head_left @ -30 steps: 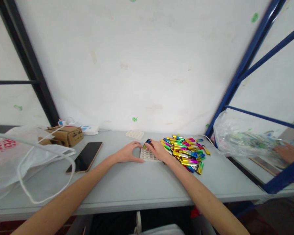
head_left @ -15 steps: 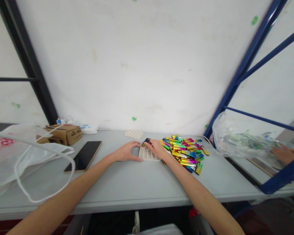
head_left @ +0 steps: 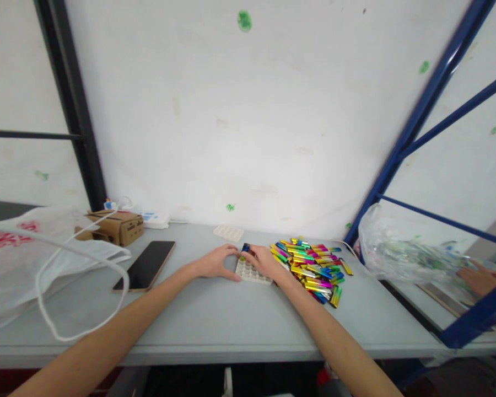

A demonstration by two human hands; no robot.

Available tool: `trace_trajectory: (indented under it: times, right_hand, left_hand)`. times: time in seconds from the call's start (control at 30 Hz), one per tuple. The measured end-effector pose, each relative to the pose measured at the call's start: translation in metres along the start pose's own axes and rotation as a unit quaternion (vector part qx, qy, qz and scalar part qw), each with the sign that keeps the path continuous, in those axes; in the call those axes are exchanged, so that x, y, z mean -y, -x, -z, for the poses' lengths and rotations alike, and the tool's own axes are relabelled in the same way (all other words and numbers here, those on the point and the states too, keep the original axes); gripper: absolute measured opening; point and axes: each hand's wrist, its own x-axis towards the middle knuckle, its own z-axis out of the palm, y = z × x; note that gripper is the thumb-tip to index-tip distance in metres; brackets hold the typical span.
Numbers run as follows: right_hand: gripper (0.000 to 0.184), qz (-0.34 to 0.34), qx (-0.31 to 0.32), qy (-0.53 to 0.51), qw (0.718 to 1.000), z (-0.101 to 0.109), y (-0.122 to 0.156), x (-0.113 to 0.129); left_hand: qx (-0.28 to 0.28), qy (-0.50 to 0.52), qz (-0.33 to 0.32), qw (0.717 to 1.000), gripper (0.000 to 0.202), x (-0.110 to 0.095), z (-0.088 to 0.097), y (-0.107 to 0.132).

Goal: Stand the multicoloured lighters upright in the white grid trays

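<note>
On the desk, a small off-white tray with rows of round holes lies between my hands. My left hand is open in a C shape at the tray's left side, its thumb by the near corner and its fingers by the far one. Pinched in my right hand is a small shiny tube, dark blue with some gold, over the tray's far left corner. My right hand hides part of the tray. Just right of that hand spreads a pile of shiny coloured tubes.
Behind the tray lies another pale tray. To the left are a phone, a cardboard box, a white plastic bag and a looping white cord. Another person's hand is beyond the blue frame, near a clear bag.
The tube in my right hand has turned to stand more upright at the tray's far left corner. My left hand stays by the tray. The whole view has shifted slightly.
</note>
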Motion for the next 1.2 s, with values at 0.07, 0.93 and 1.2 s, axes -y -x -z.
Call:
trace_trajectory:
  times: [0.07,0.93,1.2]
  right_hand:
    - [0.031,0.001,0.009,0.013,1.0,-0.002,-0.002,-0.001]
    - [0.035,-0.335,-0.018,0.3,0.893,0.103,0.05,-0.108]
    - [0.022,-0.322,-0.088,0.301,0.893,0.107,0.043,-0.103]
  left_hand:
    - [0.001,-0.001,0.004,1.0,0.079,0.001,0.0,0.0]
    - [0.019,-0.005,0.007,1.0,0.079,0.004,0.002,-0.001]
    - [0.035,-0.008,0.023,0.999,0.077,-0.005,0.006,0.0]
